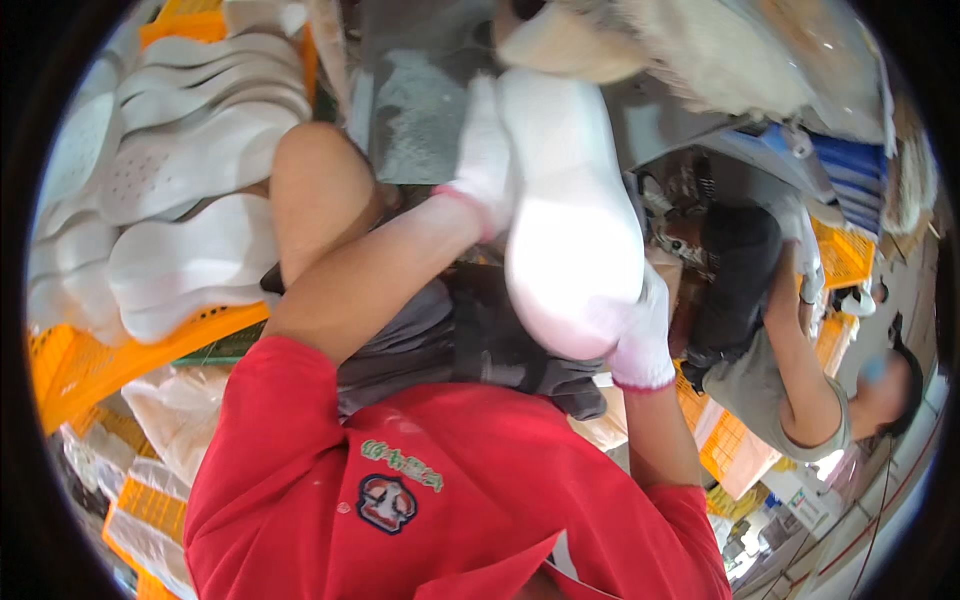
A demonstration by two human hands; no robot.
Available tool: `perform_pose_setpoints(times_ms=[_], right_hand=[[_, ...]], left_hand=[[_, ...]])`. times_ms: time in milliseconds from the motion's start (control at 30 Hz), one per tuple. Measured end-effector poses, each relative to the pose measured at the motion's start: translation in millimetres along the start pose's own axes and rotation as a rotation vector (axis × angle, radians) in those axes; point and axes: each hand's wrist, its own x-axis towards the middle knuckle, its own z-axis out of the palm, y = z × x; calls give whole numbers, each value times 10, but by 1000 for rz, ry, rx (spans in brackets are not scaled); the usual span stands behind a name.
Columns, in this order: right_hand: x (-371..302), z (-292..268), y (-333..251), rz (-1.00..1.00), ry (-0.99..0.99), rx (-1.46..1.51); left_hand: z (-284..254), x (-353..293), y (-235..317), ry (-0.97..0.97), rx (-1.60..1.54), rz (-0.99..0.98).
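Observation:
A large white shoe sole (570,220) is held up in front of me between both hands. My left hand (485,160), in a white glove, grips its upper left edge. At the sole's lower right end my right hand (640,335), also in a white glove, is closed around the rounded tip. The sole's top end sits close under a fluffy cream-coloured buffing wheel (650,40); whether they touch I cannot tell. My red shirt (440,490) fills the lower middle of the view.
Several white soles (190,170) lie stacked in an orange crate (90,365) at left. A grey machine housing (420,110) stands behind the sole. At right a co-worker (790,390) holds a black piece (740,270) near yellow crates (845,255).

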Motion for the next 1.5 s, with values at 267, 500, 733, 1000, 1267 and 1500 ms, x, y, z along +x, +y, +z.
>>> perform_pose_setpoints(times_ms=[267, 500, 733, 1000, 1267, 1500], right_hand=[[149, -399, 308, -657, 28, -853], [-452, -1402, 1261, -106, 164, -1065], [-308, -1505, 1462, -138, -24, -467], [-20, -825, 1150, -83, 1, -378], [-162, -437, 1179, -407, -79, -503], [-362, 56, 597, -713, -197, -529]], left_hand=[[387, -461, 465, 116, 487, 264], [-380, -2503, 1739, 341, 2653, 886], [-301, -2662, 2471, 432, 2905, 68], [-862, -2511, 2381, 425, 3186, 224], [-966, -2568, 2450, 488, 2948, 798], [-725, -2989, 2510, 212, 3050, 954]])
